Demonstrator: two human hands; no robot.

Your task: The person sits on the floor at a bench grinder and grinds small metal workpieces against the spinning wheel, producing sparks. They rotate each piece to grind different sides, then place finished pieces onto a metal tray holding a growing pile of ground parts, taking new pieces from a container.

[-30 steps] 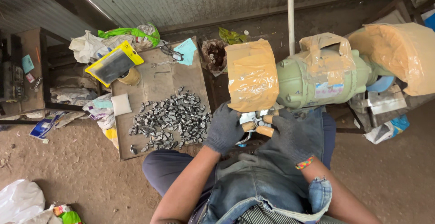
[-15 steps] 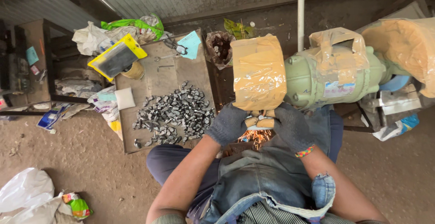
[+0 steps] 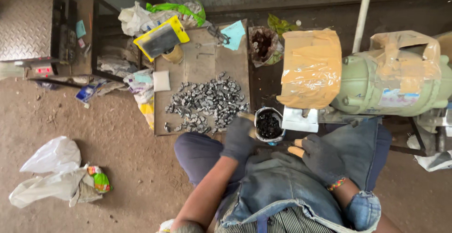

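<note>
My left hand (image 3: 238,138), in a dark glove, is curled at the near edge of a wooden board (image 3: 200,65). It sits beside a small metal tin (image 3: 268,123) full of dark pieces. What its fingers hold is hidden. A pile of small grey metal pieces (image 3: 207,103) lies on the board just beyond it. My right hand (image 3: 318,156), also gloved, rests flat on the denim apron over my lap, fingers apart and empty. Just beyond my hands stands a green motor (image 3: 391,89) with a guard (image 3: 310,68) wrapped in brown tape.
A yellow-framed tray (image 3: 161,39) and a bag of dark scrap (image 3: 263,44) sit at the board's far end. A white pipe (image 3: 362,11) rises behind the motor. White plastic bags (image 3: 52,167) lie on the dirt floor at left, and a checker-plate metal box (image 3: 26,23) at the far left.
Both hands have drawn back from the taped guard, where they held a small piece with sparks. The left went down to the tin, the right onto my lap.
</note>
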